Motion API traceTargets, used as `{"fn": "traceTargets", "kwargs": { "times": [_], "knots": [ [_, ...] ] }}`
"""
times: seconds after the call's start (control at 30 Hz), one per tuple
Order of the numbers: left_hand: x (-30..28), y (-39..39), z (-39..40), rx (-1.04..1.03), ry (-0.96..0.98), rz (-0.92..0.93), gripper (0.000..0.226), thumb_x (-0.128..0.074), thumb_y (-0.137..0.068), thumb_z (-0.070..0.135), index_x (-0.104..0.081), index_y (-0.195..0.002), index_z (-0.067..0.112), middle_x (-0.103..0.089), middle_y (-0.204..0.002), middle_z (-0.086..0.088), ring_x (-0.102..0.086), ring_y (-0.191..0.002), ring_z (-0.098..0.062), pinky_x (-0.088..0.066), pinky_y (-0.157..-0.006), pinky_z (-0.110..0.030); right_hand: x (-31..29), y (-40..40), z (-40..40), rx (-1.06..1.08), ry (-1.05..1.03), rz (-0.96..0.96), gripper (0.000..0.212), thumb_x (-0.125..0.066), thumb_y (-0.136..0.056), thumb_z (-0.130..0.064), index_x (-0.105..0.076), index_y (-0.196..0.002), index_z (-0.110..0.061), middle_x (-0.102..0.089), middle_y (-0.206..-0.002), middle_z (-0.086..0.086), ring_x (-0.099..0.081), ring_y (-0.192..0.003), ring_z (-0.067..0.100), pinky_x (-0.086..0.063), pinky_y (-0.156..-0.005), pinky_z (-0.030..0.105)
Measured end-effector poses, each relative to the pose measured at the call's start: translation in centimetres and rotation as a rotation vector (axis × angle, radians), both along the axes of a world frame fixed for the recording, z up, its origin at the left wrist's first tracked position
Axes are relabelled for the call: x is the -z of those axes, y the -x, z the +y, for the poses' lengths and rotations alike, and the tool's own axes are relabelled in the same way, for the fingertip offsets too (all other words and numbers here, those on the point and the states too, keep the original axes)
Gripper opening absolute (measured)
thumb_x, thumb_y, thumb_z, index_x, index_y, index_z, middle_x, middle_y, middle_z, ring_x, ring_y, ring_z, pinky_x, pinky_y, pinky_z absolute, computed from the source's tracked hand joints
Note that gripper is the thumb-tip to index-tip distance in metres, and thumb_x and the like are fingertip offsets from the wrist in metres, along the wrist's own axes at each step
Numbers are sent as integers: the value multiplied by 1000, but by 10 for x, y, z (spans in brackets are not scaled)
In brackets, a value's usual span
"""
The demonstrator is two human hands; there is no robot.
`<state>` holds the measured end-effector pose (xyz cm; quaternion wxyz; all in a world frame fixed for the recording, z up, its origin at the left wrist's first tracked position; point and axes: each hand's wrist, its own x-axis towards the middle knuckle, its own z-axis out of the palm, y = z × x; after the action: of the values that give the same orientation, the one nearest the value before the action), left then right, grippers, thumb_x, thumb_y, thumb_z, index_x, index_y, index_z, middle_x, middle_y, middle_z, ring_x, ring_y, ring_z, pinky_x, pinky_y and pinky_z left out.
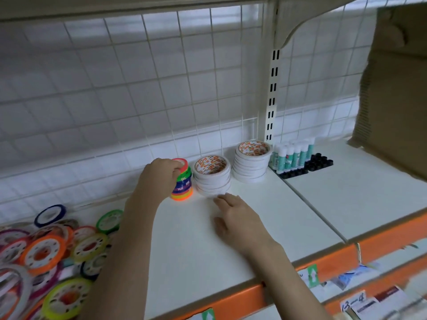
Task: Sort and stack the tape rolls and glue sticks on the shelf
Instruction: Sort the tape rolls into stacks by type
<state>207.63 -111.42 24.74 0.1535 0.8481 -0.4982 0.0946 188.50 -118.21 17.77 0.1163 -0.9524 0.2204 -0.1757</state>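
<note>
Head view shows the left hand (159, 175) with its fingers curled over the top roll of a short stack of small coloured plastic tape rolls (183, 181), red on top, then green, blue and orange below, standing on the white shelf board (300, 204) near the wire grid back panel (161, 88). The right hand (238, 218) lies flat on the board with fingers relaxed and spread, holding nothing, fingertips just beside the base of a stack of white double-sided tape rolls (212, 176). A taller stack of the same white rolls (252, 161) stands to the right of it. Beyond that, upright white-and-teal glue sticks (292, 155) stand in a group beside a cluster of black caps (318, 161). At far left, a loose heap of coloured tape rolls (46, 255) covers the shelf. A brown cardboard box (397, 88) sits at upper right.
</note>
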Motion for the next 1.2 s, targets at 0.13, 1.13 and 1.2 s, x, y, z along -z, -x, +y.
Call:
{"fn": "traceTargets", "kwargs": {
  "times": [0.13,1.13,1.2],
  "knots": [
    [-3,6,4,-14,61,75,30,-52,-92,11,-64,-119,11,-63,-117,-12,-55,-107,-32,-44,-92,-41,-4,-4,2,-26,-5,23,42,-49,-89,-20,-50,-128,-5,-49,-132,11,-43,-123,29,-28,-106,30],
    [20,-17,228,-518,-85,-77,24,-61,-86,32,-62,-71,13,-59,-73,-2,-56,-72,-19,-36,-65,-29,-19,-118,136,-418,-44,35,38,-45,-96,-28,-48,-131,-13,-49,-131,4,-44,-119,23,-37,-98,29],
    [18,-19,229,-507,-106,-73,39,-63,-83,36,-53,-56,10,-49,-57,-3,-49,-58,-18,-29,-57,-28,-18,-122,139,-411,-46,38,39,-46,-95,-28,-48,-132,-13,-50,-131,4,-44,-118,23,-41,-95,31]
  ]
}}
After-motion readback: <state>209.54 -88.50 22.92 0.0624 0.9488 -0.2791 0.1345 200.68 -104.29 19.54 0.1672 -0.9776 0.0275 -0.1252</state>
